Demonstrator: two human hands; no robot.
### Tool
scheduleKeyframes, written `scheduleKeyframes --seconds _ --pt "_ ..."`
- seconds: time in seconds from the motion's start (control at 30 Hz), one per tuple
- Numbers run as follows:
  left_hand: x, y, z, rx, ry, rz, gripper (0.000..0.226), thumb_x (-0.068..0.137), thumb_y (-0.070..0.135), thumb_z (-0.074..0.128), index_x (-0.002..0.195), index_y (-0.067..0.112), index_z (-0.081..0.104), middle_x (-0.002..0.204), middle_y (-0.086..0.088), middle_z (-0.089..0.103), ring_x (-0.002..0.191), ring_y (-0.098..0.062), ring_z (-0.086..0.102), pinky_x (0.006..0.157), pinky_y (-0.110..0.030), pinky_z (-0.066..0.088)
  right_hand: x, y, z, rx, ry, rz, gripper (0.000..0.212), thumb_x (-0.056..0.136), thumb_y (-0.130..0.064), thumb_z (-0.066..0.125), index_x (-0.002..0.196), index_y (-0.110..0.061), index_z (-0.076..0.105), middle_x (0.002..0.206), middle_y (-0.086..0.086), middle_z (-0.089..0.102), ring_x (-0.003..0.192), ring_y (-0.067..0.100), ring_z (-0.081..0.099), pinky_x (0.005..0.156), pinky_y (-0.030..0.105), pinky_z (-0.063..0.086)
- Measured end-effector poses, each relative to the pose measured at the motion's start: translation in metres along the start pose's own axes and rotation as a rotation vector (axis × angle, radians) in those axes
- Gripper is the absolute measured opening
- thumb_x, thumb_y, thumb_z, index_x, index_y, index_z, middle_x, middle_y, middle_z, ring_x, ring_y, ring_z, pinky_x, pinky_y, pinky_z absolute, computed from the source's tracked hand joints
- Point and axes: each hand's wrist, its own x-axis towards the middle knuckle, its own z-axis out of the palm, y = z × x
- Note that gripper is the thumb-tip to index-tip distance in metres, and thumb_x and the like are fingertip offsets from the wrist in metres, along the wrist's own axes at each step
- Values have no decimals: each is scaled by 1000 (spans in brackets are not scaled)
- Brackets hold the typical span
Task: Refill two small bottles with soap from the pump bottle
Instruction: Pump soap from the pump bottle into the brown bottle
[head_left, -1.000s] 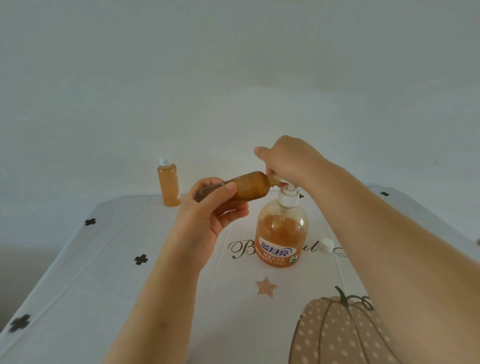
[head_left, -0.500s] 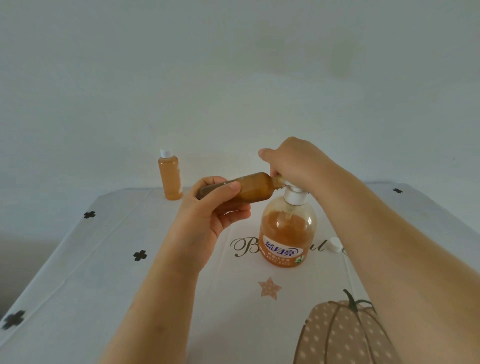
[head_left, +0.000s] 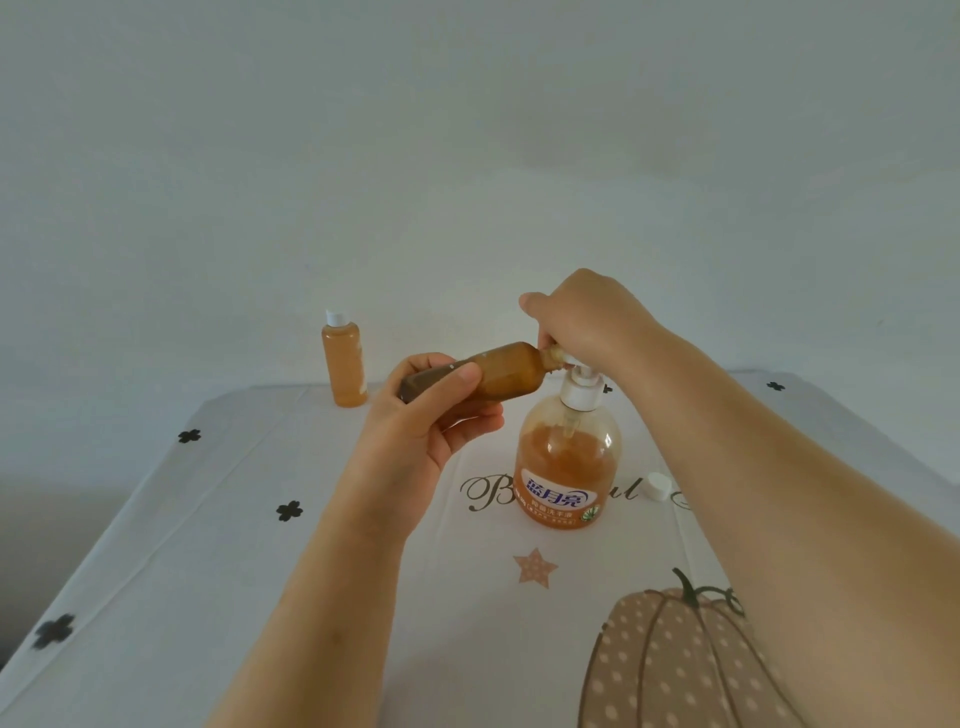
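Note:
A clear pump bottle (head_left: 567, 462) of orange soap stands on the table's middle. My right hand (head_left: 587, 319) covers and grips its white pump head. My left hand (head_left: 431, 415) holds a small open bottle (head_left: 498, 378) nearly sideways, its mouth pressed against the pump's nozzle under my right hand; it is largely filled with orange-brown soap. A second small bottle (head_left: 344, 364), full and capped in white, stands upright at the table's far left edge. A loose white cap (head_left: 657, 487) lies on the cloth right of the pump bottle.
The table (head_left: 208, 519) wears a white cloth printed with black clovers, script lettering, a star and a dotted pumpkin (head_left: 665, 665) at the near right. A plain pale wall rises just behind the far edge.
The pump head has risen a little under my right hand since half a second ago. The small bottle stays at the nozzle in my left hand.

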Motion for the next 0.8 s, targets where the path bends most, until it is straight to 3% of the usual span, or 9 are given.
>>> scheduleKeyframes --seconds 0.13,0.27,0.4,0.57,0.8 --pt "-2 1 1 8 -15 28 29 77 15 68 100 7 52 86 -13 69 76 -26 69 70 -32 58 -4 -2 -9 -10 16 -59 43 99 -34 43 92 -6 75 59 -5 60 56 17 54 58 28 42" --pt "-1 2 0 26 -5 24 30 76 17 69 100 6 53 88 -12 70 77 -26 69 70 -31 58 -4 -6 -5 -53 -34 -49 45 98 -37 43 92 -5 74 55 1 62 52 20 55 61 29 44" --pt "-1 2 -2 33 2 17 27 75 16 70 96 8 55 85 -13 70 76 -26 69 68 -31 58 -4 -7 -2 -107 -99 -65 48 99 -43 41 88 -8 71 59 2 63 60 22 58 68 32 47" --pt "1 0 -5 41 4 -11 29 74 17 70 97 8 55 82 -9 72 73 -24 71 67 -29 58 -3 -4 1 -128 -126 -83 54 101 -44 37 79 -9 71 61 2 63 66 23 58 66 32 43" --pt "5 -5 -5 20 21 -45 31 72 17 70 97 7 54 77 -7 71 69 -22 70 64 -29 58 0 6 8 -63 -132 -46 43 103 -36 39 105 -4 68 79 10 60 74 25 55 67 33 42"
